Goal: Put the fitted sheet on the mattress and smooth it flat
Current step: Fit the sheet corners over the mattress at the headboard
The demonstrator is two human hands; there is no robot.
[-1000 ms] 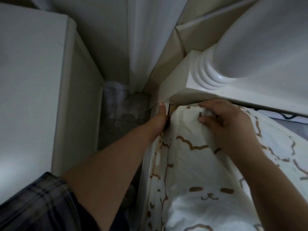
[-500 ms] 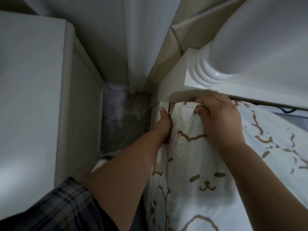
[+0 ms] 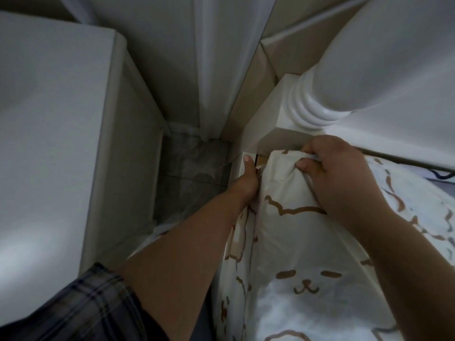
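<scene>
The fitted sheet [image 3: 302,244] is cream with brown cartoon faces and covers the mattress corner beside the white headboard. My right hand [image 3: 337,175] grips a bunched fold of the sheet at the top of that corner, fingers and thumb curled round it. My left hand [image 3: 247,180] reaches down the mattress side; its thumb points up and its fingers are hidden in the gap behind the sheet's edge. The mattress itself is hidden under the sheet.
A white headboard with a turned post [image 3: 317,104] stands right above the corner. A white cabinet [image 3: 56,143] is at the left, with a narrow strip of tiled floor [image 3: 194,173] between it and the bed. A pale curtain [image 3: 214,57] hangs at the back.
My right hand has gathered and pulled the sheet's corner further up towards the headboard. My left hand has stayed in the gap at the mattress side.
</scene>
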